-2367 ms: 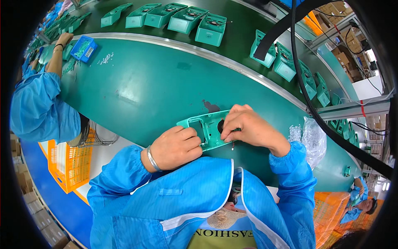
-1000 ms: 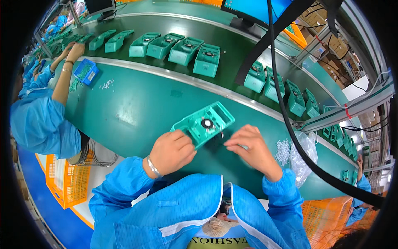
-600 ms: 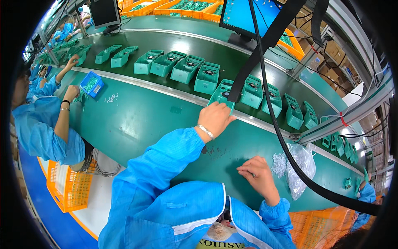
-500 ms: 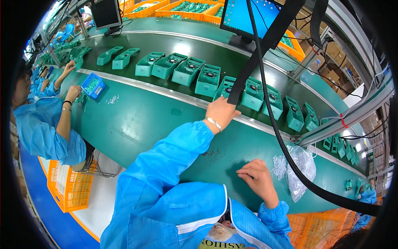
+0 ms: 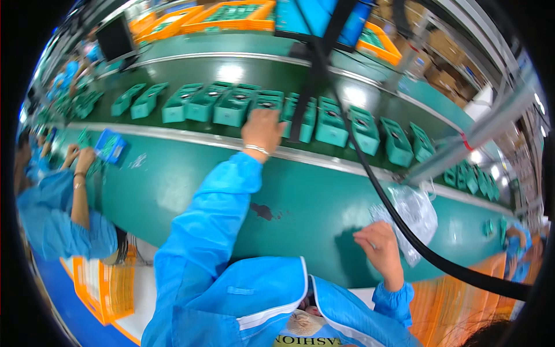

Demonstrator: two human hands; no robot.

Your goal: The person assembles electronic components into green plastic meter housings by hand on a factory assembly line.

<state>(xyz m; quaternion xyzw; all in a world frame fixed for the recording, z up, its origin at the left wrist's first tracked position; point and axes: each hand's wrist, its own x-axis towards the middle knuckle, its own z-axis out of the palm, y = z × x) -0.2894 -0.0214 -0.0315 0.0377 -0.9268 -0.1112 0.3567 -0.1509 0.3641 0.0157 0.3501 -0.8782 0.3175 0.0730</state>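
Note:
My left hand (image 5: pixel 263 131) reaches over the belt's near rail to the front end of a green plastic housing (image 5: pixel 270 99) with a round dark part inside. Its fingertips are hidden behind the hand, so I cannot tell whether they grip the housing. Closer to me, above the green table (image 5: pixel 312 231), my right hand (image 5: pixel 378 246) is closed in a pinch. Whatever sits between its fingertips, if anything, is too small to make out. Beside it lies a clear plastic bag (image 5: pixel 417 211), with a pile of small whitish pieces (image 5: pixel 378 214) at its left.
More green housings (image 5: pixel 332 124) stand in a row along the dark green belt (image 5: pixel 231 72). A thick black cable (image 5: pixel 376 179) and a dark strap (image 5: pixel 306 95) hang across the view. At left, a co-worker's hands (image 5: pixel 81 159) work near a blue bin (image 5: pixel 110 146). Orange crates (image 5: pixel 104 289) stand below.
My left hand has moved left from the dark strap to a housing farther along the row. The right hand stays pinched, slightly farther right. The whole view has shifted.

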